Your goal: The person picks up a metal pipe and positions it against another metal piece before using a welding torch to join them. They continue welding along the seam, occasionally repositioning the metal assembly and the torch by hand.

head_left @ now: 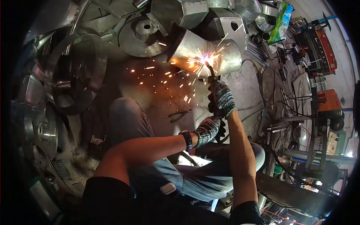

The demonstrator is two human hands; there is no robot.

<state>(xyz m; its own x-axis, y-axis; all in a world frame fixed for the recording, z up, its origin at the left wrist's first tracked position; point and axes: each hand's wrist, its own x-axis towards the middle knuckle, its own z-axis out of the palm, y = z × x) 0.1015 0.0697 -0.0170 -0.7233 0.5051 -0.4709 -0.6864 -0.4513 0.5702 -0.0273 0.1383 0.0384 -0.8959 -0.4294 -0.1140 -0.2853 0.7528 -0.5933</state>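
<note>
A bent metal pipe section (230, 56) lies on the floor ahead of me, with a bright arc and sparks at its near side. My right hand (224, 99), in a grey knitted glove, is closed around a welding torch (211, 71) whose tip points at the pipe. Just below it, my left hand (208, 130), gloved alike, is closed at the rear of the torch; its fingertips are partly hidden. Glare hides the exact spot where the tip meets the metal. Pliers (180, 114) lie on the floor left of my hands.
A large metal ring (77, 75) stands at left. Beyond the pipe are a round metal disc (144, 36) and a box-shaped metal piece (187, 14). Cables (258, 108) and scrap lie along the right side, near an orange machine (329, 100). Sparks scatter leftward over the floor.
</note>
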